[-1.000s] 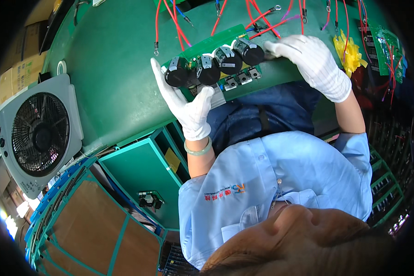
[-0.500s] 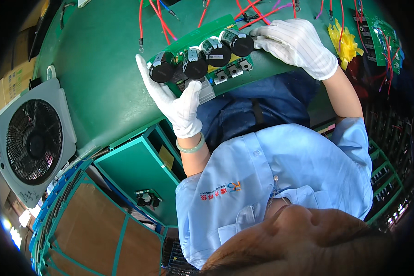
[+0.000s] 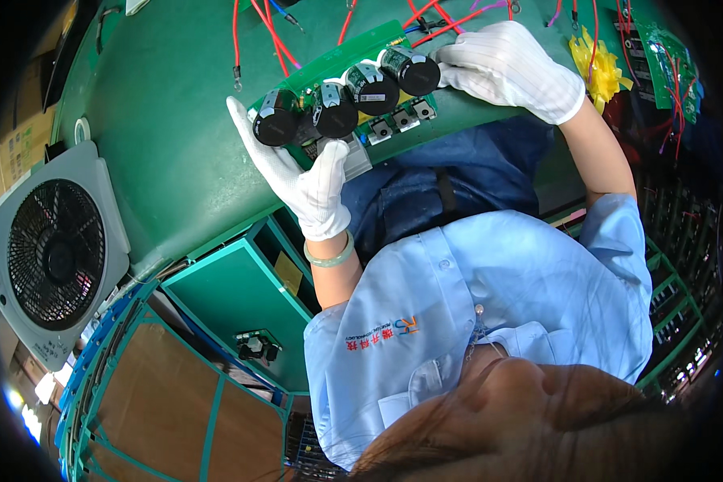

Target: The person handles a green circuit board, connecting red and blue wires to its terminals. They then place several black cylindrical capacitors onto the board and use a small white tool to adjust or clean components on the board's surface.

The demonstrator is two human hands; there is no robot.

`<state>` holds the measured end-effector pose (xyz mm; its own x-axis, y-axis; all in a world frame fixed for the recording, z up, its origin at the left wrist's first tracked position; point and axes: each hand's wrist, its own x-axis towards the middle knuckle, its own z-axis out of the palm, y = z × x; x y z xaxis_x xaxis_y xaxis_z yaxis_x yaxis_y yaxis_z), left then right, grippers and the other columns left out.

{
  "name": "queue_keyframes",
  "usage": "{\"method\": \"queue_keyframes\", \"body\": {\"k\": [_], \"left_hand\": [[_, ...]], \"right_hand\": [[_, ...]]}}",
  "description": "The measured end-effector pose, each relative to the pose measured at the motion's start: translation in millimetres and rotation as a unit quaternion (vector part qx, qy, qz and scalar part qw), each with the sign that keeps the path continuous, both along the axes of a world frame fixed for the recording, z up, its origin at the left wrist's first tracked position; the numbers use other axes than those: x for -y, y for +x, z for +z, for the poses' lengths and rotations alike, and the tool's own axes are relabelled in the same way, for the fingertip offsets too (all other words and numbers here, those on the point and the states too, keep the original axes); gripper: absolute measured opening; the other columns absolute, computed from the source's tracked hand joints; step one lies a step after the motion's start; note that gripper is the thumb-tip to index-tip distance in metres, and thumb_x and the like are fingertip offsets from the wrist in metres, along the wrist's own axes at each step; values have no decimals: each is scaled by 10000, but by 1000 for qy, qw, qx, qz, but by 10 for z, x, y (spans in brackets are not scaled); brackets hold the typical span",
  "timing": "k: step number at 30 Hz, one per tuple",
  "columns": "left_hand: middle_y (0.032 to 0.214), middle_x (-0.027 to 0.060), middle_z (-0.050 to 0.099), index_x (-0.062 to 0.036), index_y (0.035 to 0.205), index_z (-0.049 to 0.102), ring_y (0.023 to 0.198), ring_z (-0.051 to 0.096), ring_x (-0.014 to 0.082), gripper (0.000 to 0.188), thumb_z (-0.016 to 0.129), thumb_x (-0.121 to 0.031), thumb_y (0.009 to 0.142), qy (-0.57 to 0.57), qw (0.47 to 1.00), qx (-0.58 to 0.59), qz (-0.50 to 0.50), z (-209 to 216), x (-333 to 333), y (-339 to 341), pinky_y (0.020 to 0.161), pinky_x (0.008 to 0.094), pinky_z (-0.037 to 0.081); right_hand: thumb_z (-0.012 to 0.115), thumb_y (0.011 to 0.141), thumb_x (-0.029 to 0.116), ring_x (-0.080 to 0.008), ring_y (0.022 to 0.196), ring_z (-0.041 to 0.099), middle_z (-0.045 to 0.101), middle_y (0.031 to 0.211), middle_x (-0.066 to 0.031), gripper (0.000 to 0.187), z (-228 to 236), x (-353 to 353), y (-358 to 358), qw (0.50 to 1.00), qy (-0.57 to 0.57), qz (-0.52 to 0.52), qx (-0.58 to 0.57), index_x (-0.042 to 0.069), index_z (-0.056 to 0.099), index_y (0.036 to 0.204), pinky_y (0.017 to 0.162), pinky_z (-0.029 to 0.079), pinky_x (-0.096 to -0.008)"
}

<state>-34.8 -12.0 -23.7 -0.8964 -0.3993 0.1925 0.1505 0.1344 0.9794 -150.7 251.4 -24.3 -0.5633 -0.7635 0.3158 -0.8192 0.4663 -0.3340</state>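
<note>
A green circuit board point(image 3: 317, 74) is tilted over the table's near edge. Several black cylindrical capacitors point(image 3: 335, 114) stick out from it, with small transistors point(image 3: 402, 119) and a grey heatsink point(image 3: 357, 161) along its near side. My left hand point(image 3: 307, 186), in a white glove, grips the board's left end, its thumb near the heatsink and its fingers stretched along the edge. My gloved right hand point(image 3: 518, 74) is closed at the board's right end, fingertips beside the outermost capacitor. What those fingertips hold, if anything, is hidden.
Red wires point(image 3: 275, 32) with ring terminals lie across the far side of the green table point(image 3: 185, 112). A yellow bundle point(image 3: 598, 71) and another wired board point(image 3: 671, 64) are on the right. A grey fan point(image 3: 56, 249) stands at left, near an open green drawer point(image 3: 233, 281).
The view has shifted slightly, so the board and wires sit a little further left. My left hand keeps its grip; my right hand stays closed by the board's right end.
</note>
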Motion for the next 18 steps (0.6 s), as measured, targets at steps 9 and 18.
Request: {"method": "queue_keyframes", "body": {"k": [9,18], "left_hand": [[1501,169,313,29,1557,178,1332,386,273,1242,901,-370,629,-26,999,-21,-1,-45,15,-20,1158,404,276],[1533,175,288,20,1557,182,1386,335,282,1210,907,-301,643,-12,999,-31,-18,-41,36,2,1186,416,217]], "right_hand": [[649,888,410,-321,651,625,622,698,-89,283,15,62,89,998,29,-40,24,131,669,843,560,469,-423],[767,775,470,-300,472,531,500,532,-99,481,253,311,524,995,-10,-95,-38,98,541,569,446,408,-398]]}}
